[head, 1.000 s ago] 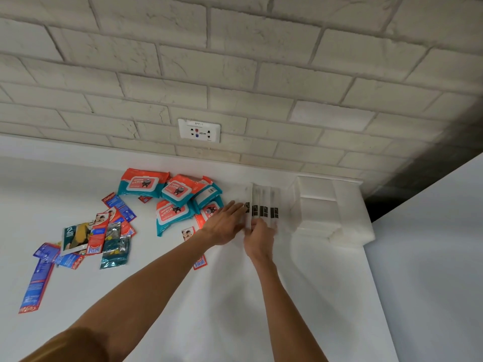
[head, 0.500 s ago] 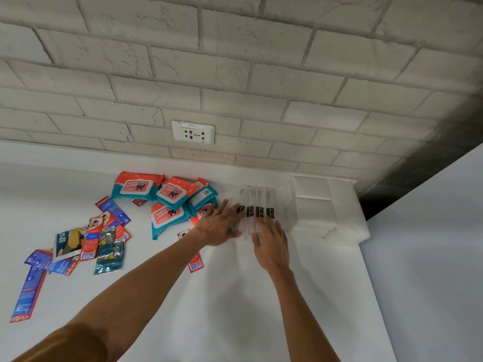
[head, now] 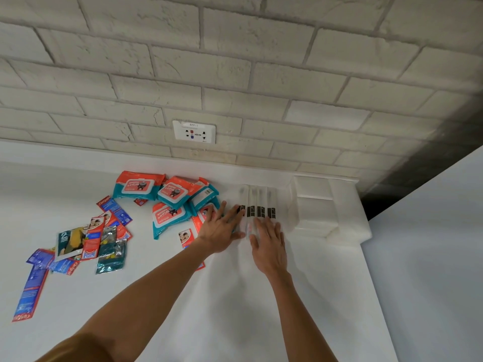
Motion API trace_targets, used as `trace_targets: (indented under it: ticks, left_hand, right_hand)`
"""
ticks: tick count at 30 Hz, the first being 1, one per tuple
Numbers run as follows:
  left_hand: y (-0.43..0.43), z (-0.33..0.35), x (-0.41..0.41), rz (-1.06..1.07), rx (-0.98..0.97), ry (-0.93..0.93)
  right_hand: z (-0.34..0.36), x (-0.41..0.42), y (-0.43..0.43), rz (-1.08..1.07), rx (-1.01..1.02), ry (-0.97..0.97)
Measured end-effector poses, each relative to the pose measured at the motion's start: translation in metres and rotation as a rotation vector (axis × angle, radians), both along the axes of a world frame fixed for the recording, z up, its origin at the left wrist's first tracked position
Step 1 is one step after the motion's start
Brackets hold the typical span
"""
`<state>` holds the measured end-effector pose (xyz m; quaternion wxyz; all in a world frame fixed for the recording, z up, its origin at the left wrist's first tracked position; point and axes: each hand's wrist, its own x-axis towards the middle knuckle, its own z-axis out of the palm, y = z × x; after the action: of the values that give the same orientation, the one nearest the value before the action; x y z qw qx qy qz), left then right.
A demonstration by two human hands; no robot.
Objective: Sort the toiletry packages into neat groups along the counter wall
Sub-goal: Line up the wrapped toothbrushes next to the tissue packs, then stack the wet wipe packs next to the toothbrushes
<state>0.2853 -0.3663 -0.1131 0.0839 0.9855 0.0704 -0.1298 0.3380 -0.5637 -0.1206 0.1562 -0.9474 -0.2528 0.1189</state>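
1. Clear packets [head: 257,197] are lined up on the desk [head: 235,322] by the wall.
2. The earlier pinch has been dropped by the right grip [head: 269,244]. It and the left grip [head: 219,231] are laid flat on the row, fingers straight.
3. Wipes packs [head: 162,197] and sachets [head: 104,239] are left unsorted.

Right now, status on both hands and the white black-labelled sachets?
Left hand, right hand both open, flat on row of white black-labelled sachets. Row lies near wall beside white boxes. Teal-and-orange wipes packs crowd its left.

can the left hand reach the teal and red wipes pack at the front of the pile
Likely yes: the left hand lies open just right of the teal and red wipes pack, whose top face is uncovered.
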Motion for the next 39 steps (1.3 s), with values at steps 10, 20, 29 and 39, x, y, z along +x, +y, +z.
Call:
trace_targets:
  ticks: [10, 20, 29, 39]
  left_hand:
    - [-0.013, -0.005, 0.001, 0.053, 0.013, -0.027]
    - [-0.025, -0.001, 0.001, 0.090, -0.012, -0.031]
    - [0.031, 0.035, 0.003, 0.205, -0.071, -0.208]
    - [0.127, 0.046, -0.003, 0.072, 0.110, -0.050]
  right_hand:
    - [0.001, -0.003, 0.003, -0.007, -0.022, -0.023]
    - [0.003, -0.002, 0.003, 0.008, -0.018, -0.040]
    - [0.024, -0.023, 0.043, -0.021, 0.428, -0.256]
    - [0.014, -0.048, 0.138, 0.128, 0.305, 0.009]
